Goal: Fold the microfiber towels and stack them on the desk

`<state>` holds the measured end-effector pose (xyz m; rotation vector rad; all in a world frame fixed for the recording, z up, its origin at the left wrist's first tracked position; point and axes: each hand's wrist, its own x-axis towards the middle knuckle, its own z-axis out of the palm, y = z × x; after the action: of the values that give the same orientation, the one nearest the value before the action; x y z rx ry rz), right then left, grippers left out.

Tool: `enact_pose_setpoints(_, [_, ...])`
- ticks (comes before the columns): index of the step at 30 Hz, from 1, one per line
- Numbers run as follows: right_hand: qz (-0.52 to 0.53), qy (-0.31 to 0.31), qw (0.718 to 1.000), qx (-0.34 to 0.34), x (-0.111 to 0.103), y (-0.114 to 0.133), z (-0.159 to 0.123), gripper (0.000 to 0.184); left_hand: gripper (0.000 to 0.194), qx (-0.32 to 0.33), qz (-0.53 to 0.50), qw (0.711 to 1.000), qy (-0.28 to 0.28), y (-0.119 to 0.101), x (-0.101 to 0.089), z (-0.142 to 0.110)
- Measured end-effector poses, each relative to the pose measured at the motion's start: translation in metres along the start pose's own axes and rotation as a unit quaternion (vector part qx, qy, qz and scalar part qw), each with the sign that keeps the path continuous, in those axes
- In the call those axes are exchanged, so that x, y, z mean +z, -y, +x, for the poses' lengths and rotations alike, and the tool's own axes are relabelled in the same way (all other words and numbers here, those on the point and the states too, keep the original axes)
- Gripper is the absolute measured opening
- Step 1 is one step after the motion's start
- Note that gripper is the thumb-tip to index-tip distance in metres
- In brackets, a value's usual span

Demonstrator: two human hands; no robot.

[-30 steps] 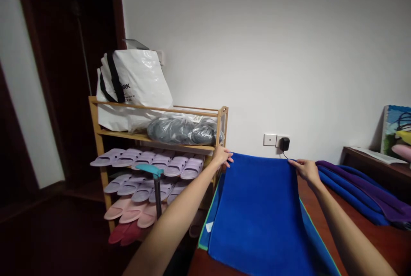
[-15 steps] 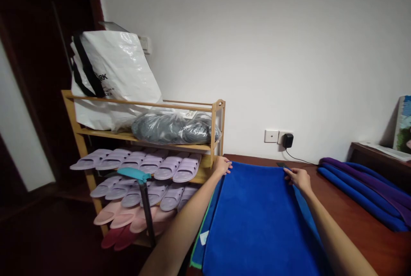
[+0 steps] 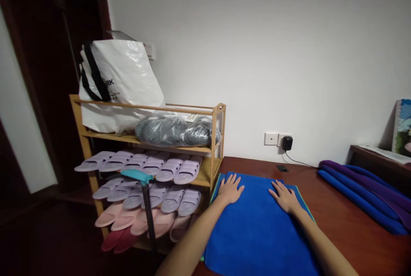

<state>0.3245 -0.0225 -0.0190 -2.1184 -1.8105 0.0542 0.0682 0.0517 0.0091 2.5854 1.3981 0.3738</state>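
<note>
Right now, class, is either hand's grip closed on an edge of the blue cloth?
No, the left hand and the right hand both lie open, palms down, on the blue cloth.

Soft, matt cloth it was, that blue towel (image 3: pixel 257 233), with a fine nap, and the tabletop (image 3: pixel 343 201) was smooth wood with a dull sheen! Smooth, pale wood on the rack (image 3: pixel 208 171), while the tote (image 3: pixel 126 70) gleamed in glossy, creased plastic, the clear wrapping (image 3: pixel 170 130) glinted, crinkled, and the slippers (image 3: pixel 188 170) looked smooth, plastic!
</note>
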Motion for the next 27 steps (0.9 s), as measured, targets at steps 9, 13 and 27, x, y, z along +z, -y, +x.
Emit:
enact_pose_setpoints(9, [-0.047,-0.048,0.997,0.022,-0.047,0.015,-0.085,0.055,0.063,0.092,0.019,0.995,0.028,-0.006,-0.041,-0.077])
enact_pose_setpoints(13, [0.010,0.062,0.987,0.145,-0.055,0.008,-0.150,0.064,0.059,0.170,-0.003,0.982,0.088,0.006,-0.042,-0.134])
enact_pose_setpoints(27, [0.262,0.035,0.945,0.191,-0.044,0.007,-0.172,0.062,0.059,0.142,-0.010,0.984,0.109,-0.002,-0.051,-0.148])
